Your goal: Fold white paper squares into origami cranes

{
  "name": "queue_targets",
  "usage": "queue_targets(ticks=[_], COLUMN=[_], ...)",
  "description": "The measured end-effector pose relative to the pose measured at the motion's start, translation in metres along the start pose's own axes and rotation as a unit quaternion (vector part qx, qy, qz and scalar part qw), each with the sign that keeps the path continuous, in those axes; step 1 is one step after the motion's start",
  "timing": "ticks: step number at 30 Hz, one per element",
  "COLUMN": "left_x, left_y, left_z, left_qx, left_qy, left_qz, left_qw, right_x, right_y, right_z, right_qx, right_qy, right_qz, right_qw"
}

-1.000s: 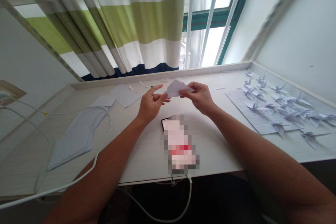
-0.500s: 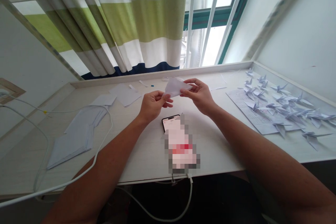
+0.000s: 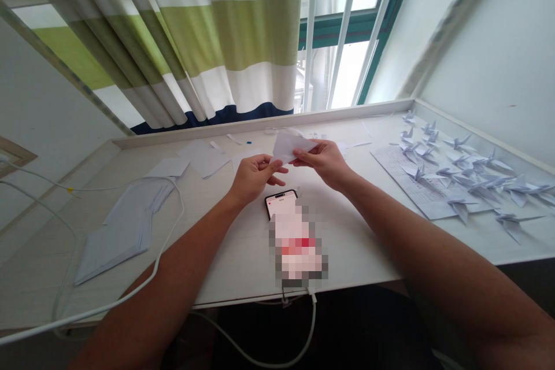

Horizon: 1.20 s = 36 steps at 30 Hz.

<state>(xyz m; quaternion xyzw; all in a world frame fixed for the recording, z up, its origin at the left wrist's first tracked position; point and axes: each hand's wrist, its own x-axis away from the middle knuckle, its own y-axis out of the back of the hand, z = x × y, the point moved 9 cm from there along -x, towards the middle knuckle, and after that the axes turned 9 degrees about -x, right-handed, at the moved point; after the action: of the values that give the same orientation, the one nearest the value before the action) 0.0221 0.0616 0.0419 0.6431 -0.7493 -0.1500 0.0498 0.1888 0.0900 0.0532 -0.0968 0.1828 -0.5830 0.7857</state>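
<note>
Right grip: my right hand [image 3: 323, 165] pinches the folded white paper [image 3: 288, 146] narrowly between thumb and fingers, at its right end.
Left grip: my left hand [image 3: 255, 178] is curled and narrow, right at the paper's lower-left corner. I cannot tell whether it is gripping or only touching.
Paper: held in the air between my hands, above the desk and beyond the phone. Its fold lines are hard to make out.
Desk: a pale wood-grain desk [image 3: 243, 254] with a raised white edge along the window side.
Below hands: a smartphone [image 3: 277, 202] lies screen up, just below my left hand.
Desk, left: loose white paper squares [image 3: 203, 159], and a long stack of white paper [image 3: 121, 237] with a white cable [image 3: 104, 306] running past it and off the desk edge.
Desk, right: many small paper cranes [image 3: 459, 176], mostly on and around a printed sheet [image 3: 416, 185].
Room: a striped white, green and navy curtain [image 3: 234, 40] hangs beside a barred window [image 3: 342, 29], with a white wall [image 3: 489, 40] on the right.
Hidden: a pixelated patch [image 3: 298, 243] covers the lower phone and the desk below it. Both my forearms run out of frame.
</note>
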Motion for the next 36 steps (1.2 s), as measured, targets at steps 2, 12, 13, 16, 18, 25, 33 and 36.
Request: queue_targets(ticks=[2, 12, 13, 16, 18, 25, 33, 36], left_x=[0.0, 0.001, 0.001, 0.002, 0.002, 0.004, 0.003, 0.002], left_y=[-0.002, -0.002, -0.003, -0.003, -0.002, 0.003, 0.006, 0.012], left_z=[0.001, -0.002, -0.003, -0.004, -0.005, -0.013, -0.012, -0.014], left_qx=[-0.005, -0.026, -0.026, -0.017, -0.016, -0.062, -0.075, -0.066], left_qy=[-0.003, -0.005, -0.006, -0.011, -0.019, -0.074, -0.068, -0.063], left_qz=[0.023, 0.046, 0.046, 0.042, 0.03, -0.003, -0.022, -0.047], left_qw=[1.0, 0.999, 0.999, 0.999, 0.999, 0.995, 0.995, 0.995], right_x=[0.0, -0.001, -0.001, -0.001, -0.001, -0.002, -0.001, 0.0], right_y=[0.001, 0.011, 0.011, 0.01, 0.009, 0.011, 0.012, 0.01], right_z=[0.003, 0.015, 0.016, 0.02, 0.021, 0.018, 0.016, 0.016], right_qx=[-0.002, 0.004, 0.004, 0.004, 0.007, 0.019, -0.009, -0.005], right_qy=[0.007, 0.061, 0.066, 0.077, 0.078, 0.076, 0.062, 0.054], right_qz=[-0.005, -0.037, -0.035, -0.026, -0.02, -0.025, -0.043, -0.039], right_qw=[1.0, 0.997, 0.997, 0.997, 0.997, 0.997, 0.997, 0.998])
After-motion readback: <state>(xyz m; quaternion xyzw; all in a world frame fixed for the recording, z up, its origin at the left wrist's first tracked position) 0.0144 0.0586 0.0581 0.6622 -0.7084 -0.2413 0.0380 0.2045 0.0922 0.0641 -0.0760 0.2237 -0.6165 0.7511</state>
